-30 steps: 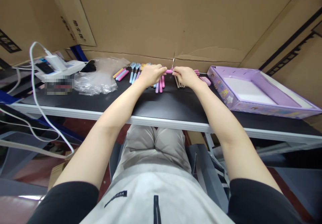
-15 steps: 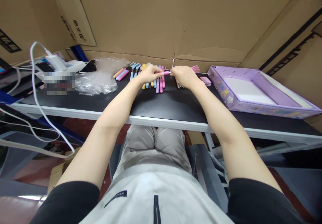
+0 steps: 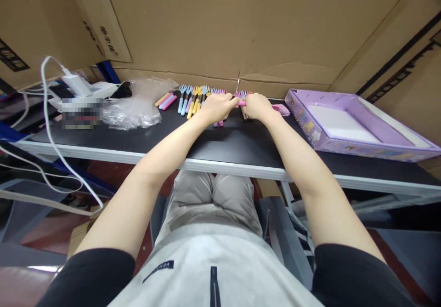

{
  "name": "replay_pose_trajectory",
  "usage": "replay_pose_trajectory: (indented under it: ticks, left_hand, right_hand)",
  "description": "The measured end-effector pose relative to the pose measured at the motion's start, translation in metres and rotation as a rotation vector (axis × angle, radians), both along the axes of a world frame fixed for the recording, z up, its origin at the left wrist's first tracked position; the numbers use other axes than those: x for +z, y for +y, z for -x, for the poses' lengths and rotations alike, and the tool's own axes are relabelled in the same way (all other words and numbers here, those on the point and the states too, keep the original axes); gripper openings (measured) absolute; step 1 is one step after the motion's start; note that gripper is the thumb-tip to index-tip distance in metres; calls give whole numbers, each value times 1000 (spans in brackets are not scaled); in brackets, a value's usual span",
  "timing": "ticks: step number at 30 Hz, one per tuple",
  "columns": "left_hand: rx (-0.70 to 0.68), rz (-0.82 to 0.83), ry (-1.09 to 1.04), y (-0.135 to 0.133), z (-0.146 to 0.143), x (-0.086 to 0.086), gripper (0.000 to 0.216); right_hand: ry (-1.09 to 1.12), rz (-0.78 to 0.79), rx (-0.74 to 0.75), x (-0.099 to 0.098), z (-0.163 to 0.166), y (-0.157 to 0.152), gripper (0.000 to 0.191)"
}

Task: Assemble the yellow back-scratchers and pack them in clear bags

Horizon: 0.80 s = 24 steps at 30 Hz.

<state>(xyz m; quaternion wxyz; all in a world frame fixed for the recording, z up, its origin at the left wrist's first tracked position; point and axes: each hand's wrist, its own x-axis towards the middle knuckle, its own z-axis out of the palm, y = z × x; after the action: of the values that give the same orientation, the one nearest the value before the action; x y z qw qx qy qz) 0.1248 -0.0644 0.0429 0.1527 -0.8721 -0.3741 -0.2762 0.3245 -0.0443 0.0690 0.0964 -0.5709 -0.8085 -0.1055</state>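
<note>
My left hand and my right hand meet just above the back of the table. The fingers of both are closed on a short pink handle, apparently part of a back scratcher; its ends are hidden by the hands. Left of them lies a row of claw-headed back scratchers with blue, yellow and purple handles, partly covered by my left hand. Dark metal rods lie beneath my right hand, and coloured claw heads show behind it. Loose coloured handles lie farther left.
Clear plastic bags lie to the left, near a white charger and cable. Small pink pieces sit right of my hand, beside an open purple box. Cardboard walls the table's back; its pale front edge crosses before me.
My left hand has moved right, close against my right hand. Less of the pink handle shows now. A pink claw head right of my right hand is no longer visible.
</note>
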Motion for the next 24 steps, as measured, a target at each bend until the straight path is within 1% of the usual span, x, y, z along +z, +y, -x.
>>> replay_pose_trajectory:
  ticks: [3,5,13,17,19,22,24]
  left_hand:
    - [17,31,-31,3,4,-1,27]
    - [20,86,-53,4,5,1,27]
    - [17,380,-154,7,7,17,31]
    - [-35,504,-220,13,11,18,41]
    - [-81,555,-253,16,12,17,50]
    - [-146,707,-315,17,11,16,60]
    - [-167,804,-348,16,12,16,63]
  right_hand:
    - [12,-100,78,-4,-2,7,49]
    - [8,-131,110,-5,-3,10,53]
    - [-85,-121,70,-4,-6,17,59]
    - [-55,-142,115,-8,-8,25,57]
    - [-62,-139,106,-7,-7,25,57]
    - [-90,-97,60,-2,-2,15,55]
    - [-110,-63,45,4,3,4,53]
